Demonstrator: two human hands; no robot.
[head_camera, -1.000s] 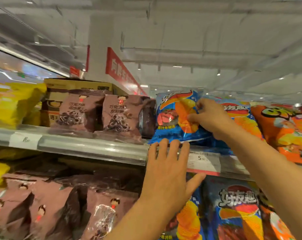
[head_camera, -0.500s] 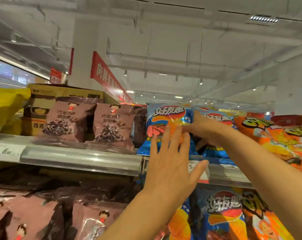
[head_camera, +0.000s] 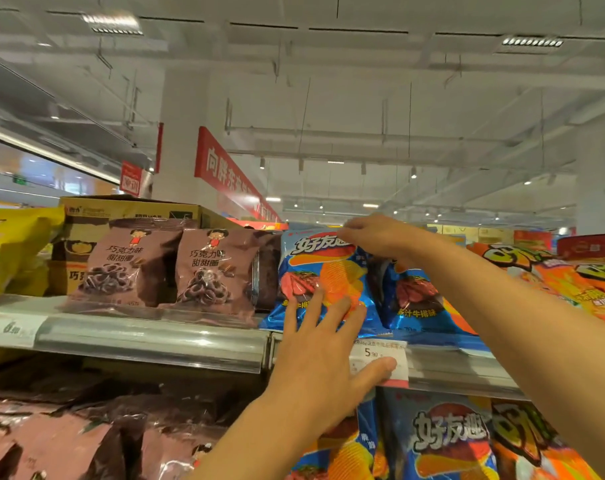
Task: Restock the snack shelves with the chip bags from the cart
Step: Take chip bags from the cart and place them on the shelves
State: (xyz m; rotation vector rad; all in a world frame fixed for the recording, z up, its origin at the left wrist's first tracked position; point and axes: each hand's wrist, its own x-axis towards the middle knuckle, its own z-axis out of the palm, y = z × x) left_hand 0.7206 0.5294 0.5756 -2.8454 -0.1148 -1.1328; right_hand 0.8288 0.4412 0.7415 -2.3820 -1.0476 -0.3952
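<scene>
Blue chip bag (head_camera: pixel 323 271) stands upright on the top shelf (head_camera: pixel 148 336), at 12 o'clock from the left hand (head_camera: pixel 323 367), whose spread, unclenched fingers press flat against the bag's lower front. The right hand (head_camera: pixel 377 235) pinches the bag's top edge. At 9 o'clock sit brown snack packs (head_camera: pixel 204 271), then a cardboard box (head_camera: pixel 131 211); at 3 o'clock, another blue bag (head_camera: pixel 418 303) and orange bags (head_camera: pixel 571 282). A price tag (head_camera: pixel 380 355) clips the silver shelf rail. Overhead: white ceiling, red hanging banner (head_camera: pixel 224 168).
</scene>
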